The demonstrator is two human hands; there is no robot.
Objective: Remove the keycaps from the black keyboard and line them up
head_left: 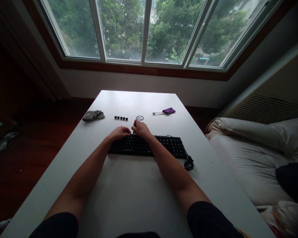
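Note:
A black keyboard (169,145) lies across the white table in front of me. My left hand (119,133) rests on its upper left edge, fingers bent and closed against it. Just right of it, my right hand (142,130) is pinched around a slim dark tool (135,123), held over the back row of keys; its lower end is too small to make out. Behind that hand is a thin wire-like loop (139,117). Several black keycaps (121,118) stand in a row beyond my left hand. My right forearm hides part of the keys.
A crumpled grey cloth (93,115) lies at the table's left edge. Towards the back right are a purple cloth (169,110) and a thin stick with a pale tip (158,113). The bundled cable (188,163) sits by the keyboard's right end. A sofa (243,162) stands right.

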